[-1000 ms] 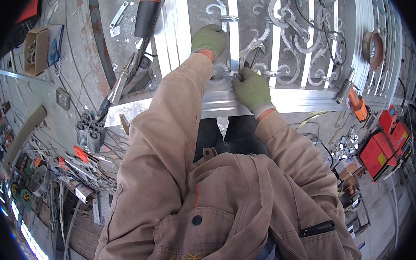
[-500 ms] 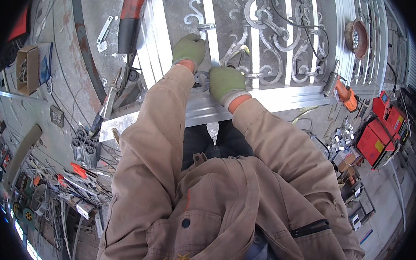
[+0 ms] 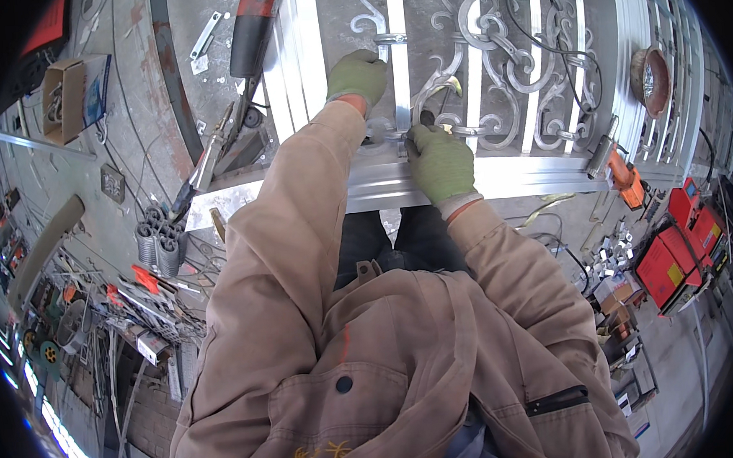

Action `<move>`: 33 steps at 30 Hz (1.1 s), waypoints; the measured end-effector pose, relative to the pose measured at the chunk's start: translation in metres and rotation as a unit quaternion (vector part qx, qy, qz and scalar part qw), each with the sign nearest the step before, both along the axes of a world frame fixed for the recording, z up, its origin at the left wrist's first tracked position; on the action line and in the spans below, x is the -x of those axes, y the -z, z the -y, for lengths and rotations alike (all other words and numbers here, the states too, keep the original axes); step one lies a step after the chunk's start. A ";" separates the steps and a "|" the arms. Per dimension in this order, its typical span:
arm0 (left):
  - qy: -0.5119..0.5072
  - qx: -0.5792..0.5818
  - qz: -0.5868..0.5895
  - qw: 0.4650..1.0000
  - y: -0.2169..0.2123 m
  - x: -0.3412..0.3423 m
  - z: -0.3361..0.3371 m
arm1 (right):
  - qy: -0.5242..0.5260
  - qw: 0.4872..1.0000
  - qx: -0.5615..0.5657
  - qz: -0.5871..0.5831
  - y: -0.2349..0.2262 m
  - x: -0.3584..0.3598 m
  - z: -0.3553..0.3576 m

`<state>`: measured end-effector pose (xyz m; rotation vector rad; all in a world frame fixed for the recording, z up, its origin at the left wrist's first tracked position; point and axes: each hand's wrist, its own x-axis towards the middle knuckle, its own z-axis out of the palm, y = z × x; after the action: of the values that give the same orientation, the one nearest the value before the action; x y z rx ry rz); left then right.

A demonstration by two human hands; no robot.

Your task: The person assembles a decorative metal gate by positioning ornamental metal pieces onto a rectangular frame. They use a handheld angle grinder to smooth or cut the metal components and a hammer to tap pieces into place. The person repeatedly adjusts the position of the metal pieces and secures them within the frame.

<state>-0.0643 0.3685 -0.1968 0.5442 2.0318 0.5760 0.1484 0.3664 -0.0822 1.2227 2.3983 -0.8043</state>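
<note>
Scrollwork panel (image 3: 473, 96), silver metal, one: extended beyond its bottom rail (image 3: 531, 173). Left hand (image 3: 357, 77), green-gloved: beyond the rail, fingers curled; contents, if any, hidden. Right hand (image 3: 442, 165), likewise gloved: over the rail, partly closed; whether anything is gripped cannot be told. Handling, as judged: stiff, fairly heavy as a whole, smooth enough to slip; best held by the rail or a straight bar (image 3: 399, 67).

Green gloves (image 3: 443, 165) — silver scrollwork (image 3: 514, 54)
</note>
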 end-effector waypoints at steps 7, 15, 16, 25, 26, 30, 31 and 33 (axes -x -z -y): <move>0.008 0.003 -0.016 1.000 0.001 -0.003 -0.003 | -0.081 0.996 -0.038 0.010 0.019 -0.005 0.002; -0.042 -0.014 0.067 0.997 0.017 0.005 0.009 | -0.111 0.990 -0.086 0.005 0.026 0.003 0.013; -0.034 -0.017 0.056 0.998 0.021 0.004 0.007 | -0.113 0.990 -0.088 0.005 0.026 0.001 0.011; -0.073 -0.010 0.074 0.995 0.016 -0.001 0.003 | 0.118 0.991 -0.020 -0.057 -0.048 -0.104 -0.038; -0.077 -0.006 0.077 0.994 0.016 0.001 0.004 | 0.144 0.988 -0.030 -0.044 -0.055 -0.129 -0.055; -0.085 0.020 0.086 0.992 0.003 0.001 0.002 | 0.250 0.941 -0.223 -0.054 -0.057 -0.262 -0.140; -0.078 0.021 0.084 0.993 0.010 0.010 0.009 | 0.232 0.941 -0.247 0.005 -0.061 -0.289 -0.168; -0.096 0.012 0.111 0.989 0.025 0.011 0.013 | 0.158 0.933 -0.294 0.134 -0.054 -0.358 -0.210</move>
<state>-0.0753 0.3554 -0.2213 0.2574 1.8874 0.6938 0.5068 0.5760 -0.0287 1.8364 2.3066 0.0443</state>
